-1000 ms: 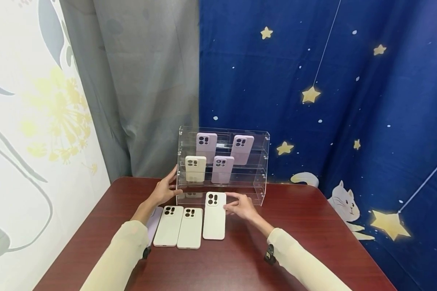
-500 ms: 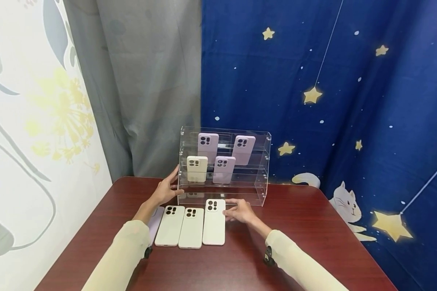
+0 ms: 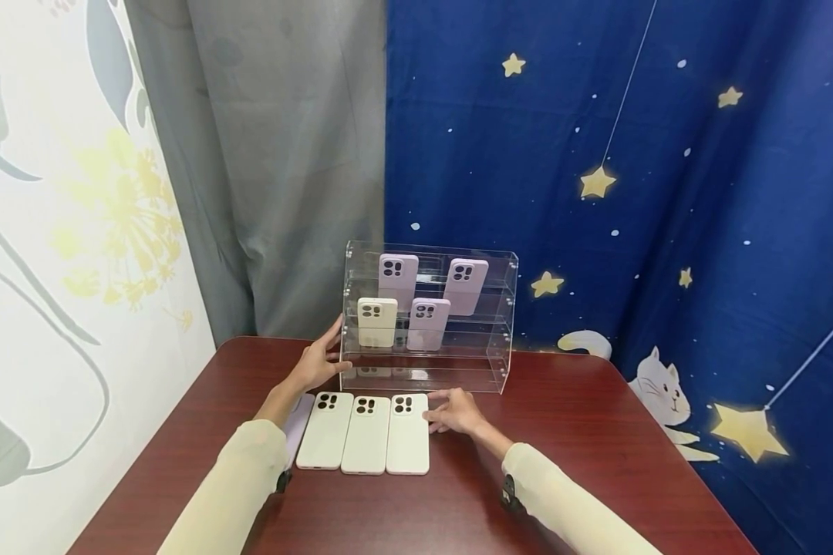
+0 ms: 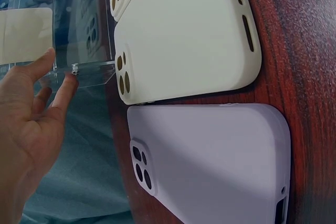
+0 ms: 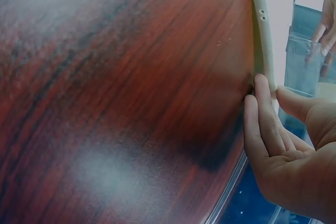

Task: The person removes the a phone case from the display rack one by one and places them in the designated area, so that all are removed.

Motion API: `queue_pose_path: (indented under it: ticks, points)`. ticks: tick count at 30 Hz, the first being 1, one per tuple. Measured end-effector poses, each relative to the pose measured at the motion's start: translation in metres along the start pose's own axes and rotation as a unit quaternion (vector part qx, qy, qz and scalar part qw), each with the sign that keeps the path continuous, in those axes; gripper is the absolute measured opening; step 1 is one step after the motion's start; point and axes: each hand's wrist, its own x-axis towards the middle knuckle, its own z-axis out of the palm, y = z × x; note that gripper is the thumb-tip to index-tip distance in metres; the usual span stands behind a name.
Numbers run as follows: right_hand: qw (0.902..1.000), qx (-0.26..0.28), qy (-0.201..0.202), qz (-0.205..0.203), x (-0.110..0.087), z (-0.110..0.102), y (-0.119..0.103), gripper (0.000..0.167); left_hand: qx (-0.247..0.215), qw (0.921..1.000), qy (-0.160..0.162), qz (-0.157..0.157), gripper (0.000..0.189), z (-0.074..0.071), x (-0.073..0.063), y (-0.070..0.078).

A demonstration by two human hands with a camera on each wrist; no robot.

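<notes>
My right hand (image 3: pixel 456 412) pinches the upper right edge of a white phone case (image 3: pixel 408 447), which lies at the right end of a row on the table. In the right wrist view, the thumb is on top of the case's corner and fingers (image 5: pixel 268 124) are under its edge. My left hand (image 3: pixel 314 365) holds the left side panel of a clear acrylic display rack (image 3: pixel 458 376), thumb at the front edge. Two more white phone cases (image 3: pixel 325 439) (image 3: pixel 365 443) and a lilac phone case (image 4: pixel 210 156) fill the rest of the row; my left sleeve partly hides the lilac one in the head view.
On the rack's tiers stand a white phone case (image 3: pixel 377 324) and three lilac ones, one of them a lower lilac case (image 3: pixel 428 325). The dark red table (image 3: pixel 569 432) backs onto grey and blue curtains (image 3: pixel 562 116). A patterned white panel (image 3: pixel 76 270) is at left.
My right hand has lowered the white case from a raised tilt down to the row, beside its neighbour. My left hand has stayed at the rack; the head view has shifted slightly.
</notes>
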Motion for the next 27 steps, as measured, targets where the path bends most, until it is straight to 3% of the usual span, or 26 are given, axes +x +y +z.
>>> queue_pose_path:
  ticks: [17, 27]
  points:
    - [0.9944, -0.086, 0.008, -0.06, 0.001, -0.005, 0.006, 0.042, 0.002, 0.9999, -0.004, -0.015, 0.109, 0.0, 0.001, 0.0]
    - [0.9945, -0.078, 0.011, -0.069, 0.0, -0.01, 0.004, 0.041, 0.006, 0.9999, -0.002, -0.01, 0.107, 0.002, 0.001, 0.0]
